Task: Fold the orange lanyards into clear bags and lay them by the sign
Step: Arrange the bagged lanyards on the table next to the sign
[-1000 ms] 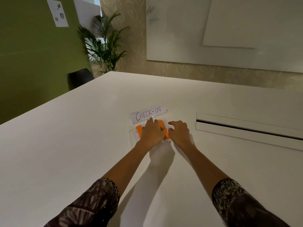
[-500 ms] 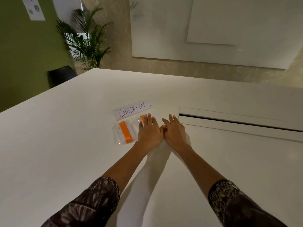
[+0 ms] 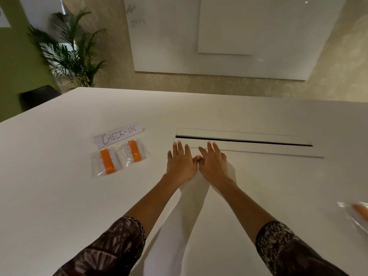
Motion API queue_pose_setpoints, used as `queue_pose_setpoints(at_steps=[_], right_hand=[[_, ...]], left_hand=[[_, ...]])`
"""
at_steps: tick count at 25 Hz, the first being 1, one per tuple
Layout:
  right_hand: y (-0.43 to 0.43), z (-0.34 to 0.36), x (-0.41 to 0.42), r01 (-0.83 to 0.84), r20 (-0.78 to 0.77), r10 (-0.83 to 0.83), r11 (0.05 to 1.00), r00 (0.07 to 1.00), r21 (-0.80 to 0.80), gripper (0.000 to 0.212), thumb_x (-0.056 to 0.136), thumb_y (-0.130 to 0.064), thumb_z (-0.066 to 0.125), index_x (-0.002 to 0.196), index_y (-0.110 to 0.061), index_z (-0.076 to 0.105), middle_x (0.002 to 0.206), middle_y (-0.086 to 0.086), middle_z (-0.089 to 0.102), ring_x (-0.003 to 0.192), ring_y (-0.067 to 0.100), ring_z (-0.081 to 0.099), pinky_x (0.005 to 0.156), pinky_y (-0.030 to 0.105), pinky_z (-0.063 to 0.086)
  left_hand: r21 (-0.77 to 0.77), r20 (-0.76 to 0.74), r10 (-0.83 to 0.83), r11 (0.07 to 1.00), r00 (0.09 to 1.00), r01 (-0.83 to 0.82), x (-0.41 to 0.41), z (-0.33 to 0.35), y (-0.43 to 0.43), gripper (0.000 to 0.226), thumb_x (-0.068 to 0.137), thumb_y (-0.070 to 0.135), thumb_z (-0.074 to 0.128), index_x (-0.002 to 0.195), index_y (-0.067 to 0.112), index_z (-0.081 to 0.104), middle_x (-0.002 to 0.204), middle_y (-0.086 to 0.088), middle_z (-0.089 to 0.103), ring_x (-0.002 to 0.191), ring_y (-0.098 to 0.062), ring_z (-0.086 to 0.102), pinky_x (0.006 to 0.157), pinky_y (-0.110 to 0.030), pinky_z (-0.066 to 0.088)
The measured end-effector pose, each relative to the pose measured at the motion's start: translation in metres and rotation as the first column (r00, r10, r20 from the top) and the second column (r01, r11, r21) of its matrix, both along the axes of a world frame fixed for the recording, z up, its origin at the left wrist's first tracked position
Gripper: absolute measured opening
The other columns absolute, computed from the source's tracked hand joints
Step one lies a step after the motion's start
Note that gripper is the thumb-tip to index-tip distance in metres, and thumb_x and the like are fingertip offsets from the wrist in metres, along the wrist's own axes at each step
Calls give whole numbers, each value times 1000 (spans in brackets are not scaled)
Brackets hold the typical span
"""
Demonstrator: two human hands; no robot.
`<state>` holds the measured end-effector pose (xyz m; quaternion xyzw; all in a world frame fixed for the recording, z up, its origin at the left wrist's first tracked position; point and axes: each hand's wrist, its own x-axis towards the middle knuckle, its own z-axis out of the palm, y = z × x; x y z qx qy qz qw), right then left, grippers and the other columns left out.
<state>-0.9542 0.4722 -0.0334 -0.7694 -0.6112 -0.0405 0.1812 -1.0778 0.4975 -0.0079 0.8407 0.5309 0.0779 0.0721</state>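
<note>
As two clear bags (image 3: pixel 96 167) of folded orange lanyards (image 3: pixel 107 161) lay beside the white paper sign (image 3: pixel 118 135), I saw the left hand (image 3: pixel 180 163) and right hand (image 3: pixel 213 163) empty, fingers (image 3: pixel 179 148) flat; a blurred third bag (image 3: pixel 354 215) likely came next.

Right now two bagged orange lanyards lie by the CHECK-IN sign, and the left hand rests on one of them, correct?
Not quite. The head view shows the left hand flat on the table, right of both bagged lanyards and touching neither. Those two do lie by the CHECK-IN sign.
</note>
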Motion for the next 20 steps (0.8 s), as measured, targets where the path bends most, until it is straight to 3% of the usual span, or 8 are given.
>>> queue_pose_setpoints(at_steps=[11,20], right_hand=[[-96,6,144,140,30,-140,990,990,-3,44,100,-31,35,143,-25,38,158,11,22,148,26,9,115,47,21],[-152,9,206,327,13,-327,945,945,-2,45,99,-32,37,143,-24,38,158,12,20,148,27,8,115,47,20]], left_hand=[[-13,29,-141,990,990,141,156,1,-72,67,100,49,18,152,9,5,160,-18,-3,147,-32,-9,118,-48,4],[-9,10,-320,947,947,320,231,0,-104,69,99,53,17,152,11,6,160,-16,-3,147,-32,-8,118,-48,6]])
